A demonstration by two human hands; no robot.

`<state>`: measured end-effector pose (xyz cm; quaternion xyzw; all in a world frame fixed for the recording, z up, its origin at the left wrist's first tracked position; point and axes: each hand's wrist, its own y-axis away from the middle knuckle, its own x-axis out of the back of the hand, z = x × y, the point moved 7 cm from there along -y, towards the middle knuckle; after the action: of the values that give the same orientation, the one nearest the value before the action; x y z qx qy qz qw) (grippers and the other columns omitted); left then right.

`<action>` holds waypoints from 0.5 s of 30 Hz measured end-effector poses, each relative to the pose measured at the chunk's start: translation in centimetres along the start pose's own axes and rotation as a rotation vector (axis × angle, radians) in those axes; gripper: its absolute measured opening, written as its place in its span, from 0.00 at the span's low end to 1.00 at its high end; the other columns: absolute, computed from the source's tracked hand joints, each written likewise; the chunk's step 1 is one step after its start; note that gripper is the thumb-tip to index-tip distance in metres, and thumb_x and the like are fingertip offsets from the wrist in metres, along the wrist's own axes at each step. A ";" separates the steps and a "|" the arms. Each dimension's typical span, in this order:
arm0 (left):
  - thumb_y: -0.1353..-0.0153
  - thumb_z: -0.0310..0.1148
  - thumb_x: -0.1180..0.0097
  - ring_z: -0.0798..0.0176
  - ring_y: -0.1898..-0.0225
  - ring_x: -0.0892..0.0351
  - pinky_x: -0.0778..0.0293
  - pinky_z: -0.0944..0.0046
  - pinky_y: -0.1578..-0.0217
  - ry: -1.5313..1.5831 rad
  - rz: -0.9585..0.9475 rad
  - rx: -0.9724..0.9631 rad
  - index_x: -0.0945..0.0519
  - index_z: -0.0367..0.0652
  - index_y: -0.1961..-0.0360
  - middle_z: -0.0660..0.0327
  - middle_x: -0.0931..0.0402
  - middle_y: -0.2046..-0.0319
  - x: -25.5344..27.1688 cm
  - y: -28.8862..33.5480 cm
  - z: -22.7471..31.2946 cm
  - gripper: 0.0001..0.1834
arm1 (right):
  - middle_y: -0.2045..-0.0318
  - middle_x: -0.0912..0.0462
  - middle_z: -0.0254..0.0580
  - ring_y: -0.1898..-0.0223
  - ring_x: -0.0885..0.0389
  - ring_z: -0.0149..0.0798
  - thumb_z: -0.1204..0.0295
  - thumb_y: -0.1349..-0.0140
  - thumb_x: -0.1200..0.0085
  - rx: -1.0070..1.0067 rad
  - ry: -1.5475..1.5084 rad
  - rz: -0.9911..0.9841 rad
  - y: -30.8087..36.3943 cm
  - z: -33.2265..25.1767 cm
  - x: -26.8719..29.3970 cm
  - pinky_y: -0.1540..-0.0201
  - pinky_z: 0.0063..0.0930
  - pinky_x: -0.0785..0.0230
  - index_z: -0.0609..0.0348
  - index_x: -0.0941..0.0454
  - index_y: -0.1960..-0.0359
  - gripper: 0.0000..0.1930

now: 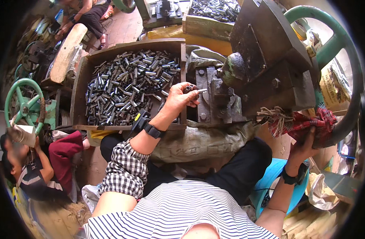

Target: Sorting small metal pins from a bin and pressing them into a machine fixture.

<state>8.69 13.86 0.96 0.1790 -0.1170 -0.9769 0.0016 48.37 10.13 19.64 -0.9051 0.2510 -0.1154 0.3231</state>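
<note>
My left hand (pixel 179 98) is closed on small metal tubes. One tube (pixel 202 91) points from between thumb and finger toward the block of a dark metal press (pixel 223 93); the dark round end of another shows above the thumb. Whether the pointing tube touches the press I cannot tell. At the right, my right hand (pixel 306 145) is wrapped round the lower rim of the press's large green handwheel (pixel 351 51), where a red plaid cloth (pixel 306 124) is bound on with cord. Its fingers are partly hidden by the cloth.
Left of the press stands a wooden tray (pixel 80 93) heaped with metal tubes (pixel 130 81). A second wooden box (pixel 206 28) of metal pieces is behind. Below my right arm is a blue tub (pixel 266 185). Other people work at the left, near another green handwheel (pixel 25 105).
</note>
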 end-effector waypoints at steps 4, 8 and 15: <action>0.42 0.28 0.43 0.67 0.75 0.20 0.22 0.70 0.75 -0.003 0.037 -0.028 0.26 0.36 0.60 0.61 0.23 0.73 0.3 -2.8 -1.2 0.10 | 0.47 0.28 0.47 0.49 0.27 0.40 0.73 0.42 0.48 0.041 0.187 -0.129 -2.2 -2.2 -0.7 0.45 0.32 0.34 0.67 0.36 0.42 0.25; 0.42 0.27 0.44 0.67 0.75 0.20 0.22 0.70 0.76 -0.035 0.023 -0.027 0.26 0.36 0.65 0.60 0.23 0.74 -1.0 -4.3 -1.1 0.07 | 0.42 0.34 0.45 0.42 0.34 0.38 0.74 0.42 0.48 0.061 0.250 -0.307 -7.4 -5.3 0.5 0.39 0.32 0.44 0.65 0.42 0.38 0.30; 0.42 0.28 0.43 0.67 0.76 0.20 0.22 0.70 0.77 0.027 -0.044 0.087 0.25 0.37 0.66 0.60 0.22 0.74 -1.5 -2.9 -0.4 0.06 | 0.53 0.26 0.62 0.52 0.26 0.48 0.60 0.42 0.48 -0.148 0.183 -0.304 -11.3 -11.7 -4.9 0.48 0.42 0.35 0.77 0.30 0.50 0.28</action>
<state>10.38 16.62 0.44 0.1944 -0.1554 -0.9682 -0.0259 44.20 14.10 35.61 -0.9397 0.1473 -0.2260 0.2103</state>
